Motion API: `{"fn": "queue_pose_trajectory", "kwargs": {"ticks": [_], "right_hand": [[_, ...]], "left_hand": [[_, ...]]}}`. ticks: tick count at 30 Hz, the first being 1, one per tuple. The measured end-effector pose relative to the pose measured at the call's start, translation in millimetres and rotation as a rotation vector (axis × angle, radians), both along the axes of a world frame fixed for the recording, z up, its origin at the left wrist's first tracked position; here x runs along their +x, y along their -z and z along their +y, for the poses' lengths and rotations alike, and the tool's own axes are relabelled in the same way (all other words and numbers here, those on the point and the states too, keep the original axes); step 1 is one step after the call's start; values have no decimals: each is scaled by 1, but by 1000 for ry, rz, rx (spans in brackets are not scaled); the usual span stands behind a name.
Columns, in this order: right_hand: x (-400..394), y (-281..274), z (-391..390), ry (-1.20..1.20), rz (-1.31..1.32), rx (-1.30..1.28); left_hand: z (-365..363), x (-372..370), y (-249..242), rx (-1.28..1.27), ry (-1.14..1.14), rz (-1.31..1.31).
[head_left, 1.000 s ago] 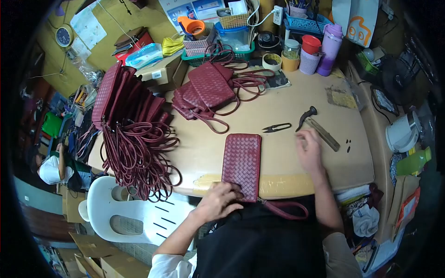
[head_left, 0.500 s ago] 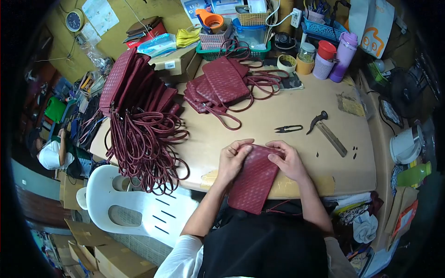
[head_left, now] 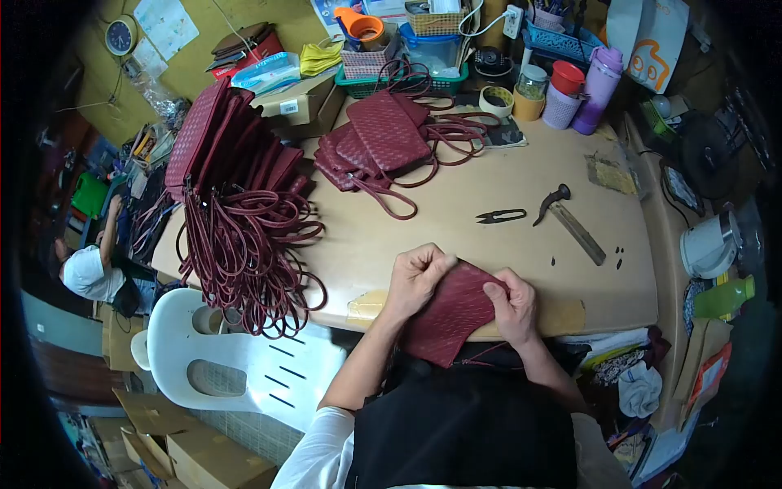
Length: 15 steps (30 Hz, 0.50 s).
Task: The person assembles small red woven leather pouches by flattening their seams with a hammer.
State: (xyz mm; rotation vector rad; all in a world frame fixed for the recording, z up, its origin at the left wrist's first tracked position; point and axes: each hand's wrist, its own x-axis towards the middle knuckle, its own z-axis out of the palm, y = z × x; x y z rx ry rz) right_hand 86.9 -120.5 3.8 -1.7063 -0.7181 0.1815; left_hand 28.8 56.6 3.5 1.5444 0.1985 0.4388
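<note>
Over the near edge of the tan table (head_left: 366,253), a burgundy, woven-pattern, leather-like pouch (head_left: 452,314) slants between both hands — left hand (head_left: 419,281) and right hand (head_left: 513,306) curled closed, thumbs pinching its upper end, apparently to steady the bending panel. Black metal snips (head_left: 501,216) and a wooden-handled hammer (head_left: 574,228) lie beyond — seemingly kept within reach.

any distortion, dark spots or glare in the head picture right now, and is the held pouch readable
Head view: black rounded corners, and the purple bottle leans, probably from the wide lens; head view: the fan at far right sinks into gloom; head view: the pouch is readable, without harsh glare.
</note>
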Motion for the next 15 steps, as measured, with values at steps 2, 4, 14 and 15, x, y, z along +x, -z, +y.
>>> {"fn": "queue_pose_trajectory", "kwargs": {"ticks": [2, 4, 14, 15], "right_hand": [[4, 7, -12, 74, 44, 13], [8, 2, -18, 46, 58, -34], [33, -38, -21, 22, -123, -117], [39, -32, -27, 170, -60, -2]], "left_hand": [[4, -4, 1, -161, 179, 4], [2, -12, -7, -129, 177, 70], [-15, -21, -37, 318, 251, 328], [-8, -28, -37, 374, 240, 364]]}}
